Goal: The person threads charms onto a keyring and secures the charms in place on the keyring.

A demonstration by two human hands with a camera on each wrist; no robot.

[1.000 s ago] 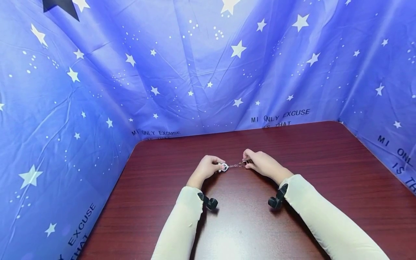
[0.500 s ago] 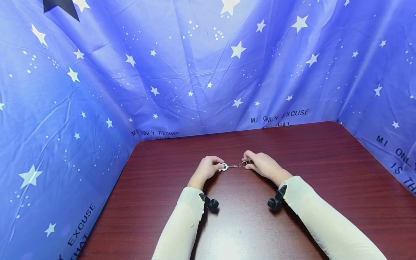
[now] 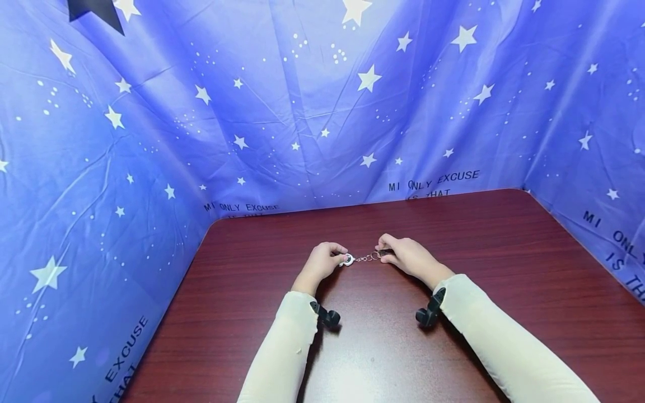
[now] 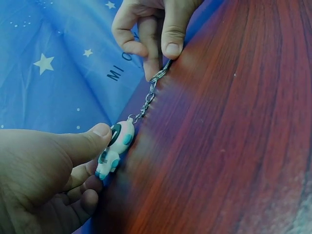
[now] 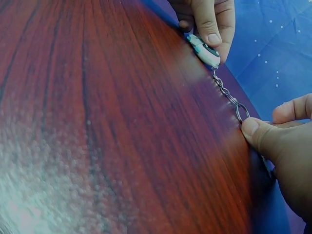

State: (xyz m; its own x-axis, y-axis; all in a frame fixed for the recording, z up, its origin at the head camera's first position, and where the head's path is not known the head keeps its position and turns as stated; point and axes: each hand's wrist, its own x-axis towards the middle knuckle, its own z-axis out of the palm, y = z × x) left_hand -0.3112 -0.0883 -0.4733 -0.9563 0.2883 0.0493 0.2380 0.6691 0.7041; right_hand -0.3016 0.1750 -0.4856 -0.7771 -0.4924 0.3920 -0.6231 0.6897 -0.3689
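Observation:
My left hand [image 3: 322,263] pinches a small white figurine [image 4: 122,141] with teal patches and a black, visor-like front. From the figurine's top a short metal chain [image 4: 145,105] runs to a split key ring [image 5: 242,112]. At the ring's far end, my right hand [image 3: 409,256] holds it between thumb and fingers. A thin metal piece [image 5: 267,167] shows below the right thumb in the right wrist view; the fingers hide most of it. The keychain stretches between both hands, close over the table.
The dark red wood-grain table [image 3: 373,313] spreads under both arms. Blue star-printed cloth [image 3: 302,101] hangs behind it and along both sides. A black wrist camera [image 3: 326,316] sits at the left cuff, another black camera [image 3: 428,313] at the right.
The key ring has shifted slightly left out of the right fingers, so a dark piece shows between them. The chain hangs a little looser than half a second ago. Both hands stay nearly in place.

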